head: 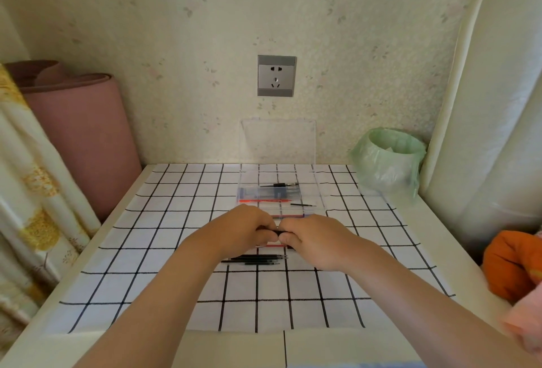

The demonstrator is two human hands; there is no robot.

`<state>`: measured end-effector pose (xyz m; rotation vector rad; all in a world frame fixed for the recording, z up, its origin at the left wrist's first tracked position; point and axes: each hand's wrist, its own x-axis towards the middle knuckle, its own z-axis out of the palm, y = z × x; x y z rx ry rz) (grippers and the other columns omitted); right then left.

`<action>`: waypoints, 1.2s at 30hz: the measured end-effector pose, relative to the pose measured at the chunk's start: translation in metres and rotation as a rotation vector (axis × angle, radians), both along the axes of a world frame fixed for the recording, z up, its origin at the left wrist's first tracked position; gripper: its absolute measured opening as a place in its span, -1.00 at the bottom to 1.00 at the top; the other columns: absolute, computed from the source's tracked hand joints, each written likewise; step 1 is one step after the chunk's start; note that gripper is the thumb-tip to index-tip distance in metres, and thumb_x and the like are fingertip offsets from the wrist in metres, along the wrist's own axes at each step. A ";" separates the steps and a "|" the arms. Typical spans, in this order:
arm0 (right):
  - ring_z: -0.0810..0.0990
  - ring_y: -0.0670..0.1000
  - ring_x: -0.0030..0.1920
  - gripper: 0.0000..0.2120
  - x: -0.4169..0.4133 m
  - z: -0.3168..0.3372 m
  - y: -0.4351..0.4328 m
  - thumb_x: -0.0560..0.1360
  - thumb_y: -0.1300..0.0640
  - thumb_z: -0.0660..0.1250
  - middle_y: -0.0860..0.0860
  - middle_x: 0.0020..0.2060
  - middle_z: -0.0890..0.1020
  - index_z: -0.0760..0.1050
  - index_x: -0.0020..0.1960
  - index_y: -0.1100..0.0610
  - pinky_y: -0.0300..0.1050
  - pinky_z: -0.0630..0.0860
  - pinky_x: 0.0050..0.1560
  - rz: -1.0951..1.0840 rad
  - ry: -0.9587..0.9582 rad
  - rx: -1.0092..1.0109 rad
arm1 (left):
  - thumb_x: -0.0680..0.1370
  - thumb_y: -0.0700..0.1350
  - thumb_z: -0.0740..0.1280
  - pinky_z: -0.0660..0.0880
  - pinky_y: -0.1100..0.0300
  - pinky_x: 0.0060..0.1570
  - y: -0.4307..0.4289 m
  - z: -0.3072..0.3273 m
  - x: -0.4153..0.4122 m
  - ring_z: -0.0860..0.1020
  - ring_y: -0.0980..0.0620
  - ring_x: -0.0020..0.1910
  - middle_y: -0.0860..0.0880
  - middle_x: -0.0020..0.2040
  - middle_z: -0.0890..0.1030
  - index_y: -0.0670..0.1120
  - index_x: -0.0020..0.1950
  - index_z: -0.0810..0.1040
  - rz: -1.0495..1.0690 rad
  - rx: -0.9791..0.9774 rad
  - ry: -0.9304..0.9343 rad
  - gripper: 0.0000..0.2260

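Left hand [246, 229] and right hand [313, 238] fingers pinch pen [278, 231] ends. Probably light, stiff, slick; grip near the middle.

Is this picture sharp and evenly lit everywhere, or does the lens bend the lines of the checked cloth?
Head view: soft, even light, faint shadows beneath the left hand and right hand; the black pen they pinch looks slightly soft; the checked cloth lines splay outward, wide-angle distortion; the clear box lid nearly vanishes against the wall; the pink cloth at lower right is blurred.
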<state>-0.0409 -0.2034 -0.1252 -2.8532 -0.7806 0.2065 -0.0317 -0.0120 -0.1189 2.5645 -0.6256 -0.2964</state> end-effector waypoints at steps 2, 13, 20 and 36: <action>0.46 0.01 -0.14 -0.74 0.000 -0.001 -0.002 0.65 -0.11 0.08 -0.10 -0.17 0.49 0.40 0.21 -0.03 -0.07 0.35 -0.19 -0.038 0.046 0.000 | 0.60 -0.01 0.31 0.34 0.31 -0.26 0.000 -0.001 0.000 0.48 0.19 -0.27 0.11 -0.19 0.57 0.06 0.01 0.64 0.013 0.024 0.003 -0.88; 0.50 -0.10 -0.10 -0.71 0.000 -0.004 -0.024 0.52 0.15 0.29 -0.24 -0.23 0.47 0.61 0.17 -0.11 -0.29 0.34 -0.25 -0.074 0.115 0.017 | 0.59 0.05 0.30 0.46 0.20 -0.16 -0.001 -0.003 0.000 0.49 0.16 -0.19 0.15 -0.17 0.50 0.21 0.06 0.54 0.059 0.103 0.017 -0.91; 0.54 -0.07 -0.07 -0.72 0.001 -0.003 -0.026 0.46 0.00 0.39 -0.15 -0.09 0.62 0.52 0.17 -0.12 -0.18 0.41 -0.21 -0.120 0.027 0.020 | 0.60 0.04 0.28 0.42 0.27 -0.15 -0.011 -0.005 -0.001 0.51 0.15 -0.11 0.13 -0.05 0.57 0.11 0.13 0.61 0.037 0.121 0.023 -0.84; 0.52 -0.06 -0.11 -0.80 0.004 0.004 -0.009 0.42 -0.11 0.45 -0.14 -0.08 0.51 0.55 -0.03 -0.05 -0.15 0.35 -0.22 -0.107 -0.183 0.088 | 0.64 0.03 0.18 0.46 0.18 -0.16 -0.016 -0.003 -0.002 0.50 0.16 -0.22 0.11 -0.14 0.62 0.14 0.04 0.57 0.016 0.119 -0.029 -0.83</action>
